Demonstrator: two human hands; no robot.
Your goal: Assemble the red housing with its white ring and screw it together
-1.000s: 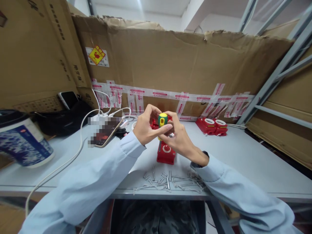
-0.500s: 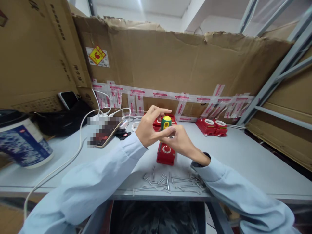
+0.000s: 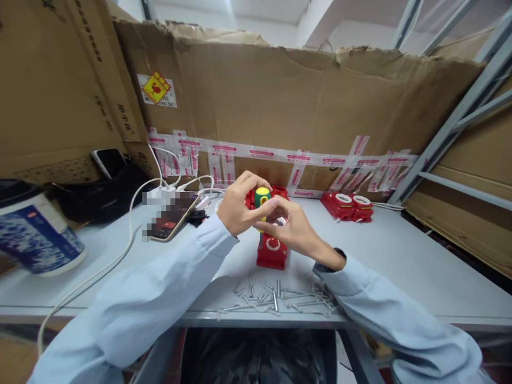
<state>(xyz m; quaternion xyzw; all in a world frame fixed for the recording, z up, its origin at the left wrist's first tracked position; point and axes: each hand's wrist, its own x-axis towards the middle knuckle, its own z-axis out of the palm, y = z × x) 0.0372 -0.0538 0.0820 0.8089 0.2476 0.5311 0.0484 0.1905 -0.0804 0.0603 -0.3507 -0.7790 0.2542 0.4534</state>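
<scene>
A screwdriver with a green and yellow handle stands nearly upright over the left side of a red box with a white ring on its face. My left hand is closed round the handle from the left, thumb in front. From the right, my right hand curls its thumb and fingers about the lower handle, the thumb crossing in front. The shaft runs down to the box's left edge; its tip is too small to make out. Both hands hide part of the box and of the red parts behind.
Loose metal screws and pins lie along the front edge. Two red boxes stand at the back right. On the left are a phone, a white cable and a large paper cup. Cardboard walls the back.
The screwdriver's handle has shifted slightly left, with my left hand moving along. My right thumb now reaches further across in front of the screwdriver. The red box stays put.
</scene>
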